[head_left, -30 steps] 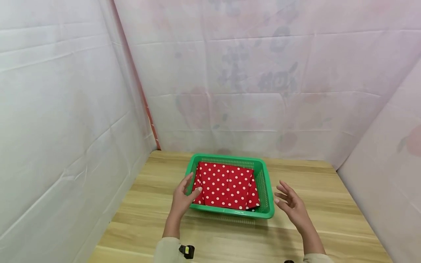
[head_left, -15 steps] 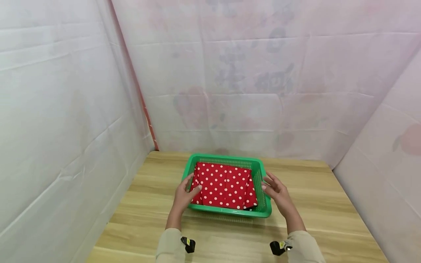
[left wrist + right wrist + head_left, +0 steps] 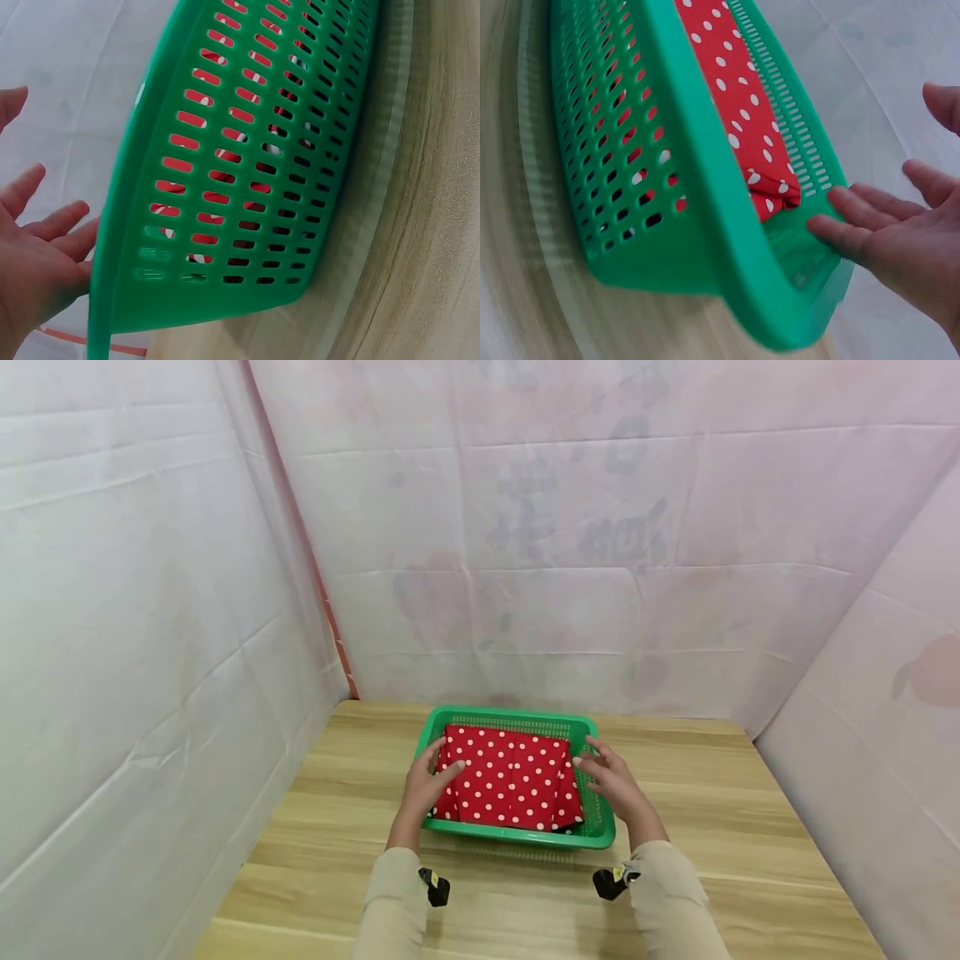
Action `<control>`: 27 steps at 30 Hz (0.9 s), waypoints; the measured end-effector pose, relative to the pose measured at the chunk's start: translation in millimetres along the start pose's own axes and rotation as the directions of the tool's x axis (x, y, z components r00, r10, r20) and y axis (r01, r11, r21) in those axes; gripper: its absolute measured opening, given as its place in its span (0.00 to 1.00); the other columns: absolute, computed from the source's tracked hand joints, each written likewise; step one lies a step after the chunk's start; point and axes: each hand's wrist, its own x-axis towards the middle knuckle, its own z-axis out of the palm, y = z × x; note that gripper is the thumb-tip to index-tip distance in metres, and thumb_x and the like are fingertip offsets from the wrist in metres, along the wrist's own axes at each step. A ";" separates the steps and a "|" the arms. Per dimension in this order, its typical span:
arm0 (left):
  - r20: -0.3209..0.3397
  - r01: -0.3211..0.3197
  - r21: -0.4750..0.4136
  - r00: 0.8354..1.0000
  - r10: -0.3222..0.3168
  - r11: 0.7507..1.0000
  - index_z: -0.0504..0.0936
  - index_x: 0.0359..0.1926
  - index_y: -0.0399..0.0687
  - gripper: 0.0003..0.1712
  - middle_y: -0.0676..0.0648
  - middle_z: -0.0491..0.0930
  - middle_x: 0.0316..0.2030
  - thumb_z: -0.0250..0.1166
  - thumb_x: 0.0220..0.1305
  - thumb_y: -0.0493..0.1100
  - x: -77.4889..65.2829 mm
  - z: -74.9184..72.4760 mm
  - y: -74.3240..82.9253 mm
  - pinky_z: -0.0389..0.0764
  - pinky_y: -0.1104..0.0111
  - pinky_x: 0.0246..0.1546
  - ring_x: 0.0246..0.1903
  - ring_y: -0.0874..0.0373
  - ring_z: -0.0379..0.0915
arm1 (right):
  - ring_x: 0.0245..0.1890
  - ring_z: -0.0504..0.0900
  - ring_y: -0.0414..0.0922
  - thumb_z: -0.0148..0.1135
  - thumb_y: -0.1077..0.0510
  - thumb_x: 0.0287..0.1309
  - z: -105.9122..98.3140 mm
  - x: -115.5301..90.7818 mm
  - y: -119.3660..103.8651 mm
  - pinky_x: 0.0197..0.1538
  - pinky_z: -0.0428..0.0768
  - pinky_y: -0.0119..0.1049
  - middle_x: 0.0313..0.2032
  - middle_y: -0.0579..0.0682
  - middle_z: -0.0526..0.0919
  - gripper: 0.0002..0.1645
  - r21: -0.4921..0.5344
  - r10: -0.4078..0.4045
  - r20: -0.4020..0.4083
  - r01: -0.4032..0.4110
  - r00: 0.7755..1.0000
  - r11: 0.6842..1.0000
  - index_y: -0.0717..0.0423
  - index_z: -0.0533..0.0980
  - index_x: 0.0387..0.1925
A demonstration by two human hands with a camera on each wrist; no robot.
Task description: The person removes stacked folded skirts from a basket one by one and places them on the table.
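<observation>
A green plastic basket [image 3: 517, 836] with slotted walls stands on the table, and a folded red cloth [image 3: 495, 777] with white dots lies inside it. Over the basket's left side is my left hand [image 3: 423, 789], fingers spread and thumb above the cloth's left edge. My right hand [image 3: 617, 785] hovers over the right rim, its fingers loosely bent and pointing inward. In the right wrist view the fingers [image 3: 847, 217] reach over the end rim, apart from the cloth [image 3: 739, 97]. The left wrist view has the left hand [image 3: 37, 255] at the rim; whether it touches cannot be told.
The wooden table [image 3: 690, 860] extends to both sides of the basket. White sheets hang as walls behind [image 3: 555, 610], at the left [image 3: 150, 610] and at the right [image 3: 885, 710]. A black camera [image 3: 435, 887] sits on each wrist.
My right hand has moved left from beside the basket to above its right rim. The left hand has shifted slightly forward over the left side. The cloth and basket look the same.
</observation>
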 end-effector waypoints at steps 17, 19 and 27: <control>0.123 0.074 0.271 0.986 -0.111 0.960 0.59 0.68 0.40 0.44 0.35 0.61 0.63 0.68 0.54 0.51 8.2 2.2 -17.3 0.67 0.44 0.50 0.59 0.39 0.57 | 0.60 0.59 0.65 0.53 0.56 0.63 25.7 18.4 18.8 0.52 0.64 0.66 0.64 0.68 0.53 0.40 -0.100 0.149 0.004 -0.148 0.989 0.984 0.63 0.47 0.70; 0.132 0.095 0.300 0.981 -0.140 0.949 0.59 0.68 0.39 0.45 0.35 0.61 0.62 0.68 0.54 0.52 9.2 3.5 -20.5 0.67 0.44 0.51 0.59 0.39 0.58 | 0.59 0.60 0.65 0.54 0.55 0.62 28.3 20.7 20.6 0.51 0.66 0.64 0.64 0.67 0.54 0.40 -0.128 0.173 -0.001 -0.172 0.985 0.977 0.62 0.49 0.69; 0.228 0.147 0.354 0.944 -0.238 0.923 0.59 0.67 0.37 0.49 0.36 0.63 0.59 0.69 0.51 0.56 10.6 12.1 -18.4 0.69 0.48 0.50 0.55 0.42 0.60 | 0.55 0.62 0.62 0.57 0.56 0.59 35.5 23.8 33.5 0.52 0.64 0.61 0.59 0.66 0.60 0.41 -0.076 0.244 -0.018 -0.245 0.970 0.967 0.61 0.52 0.69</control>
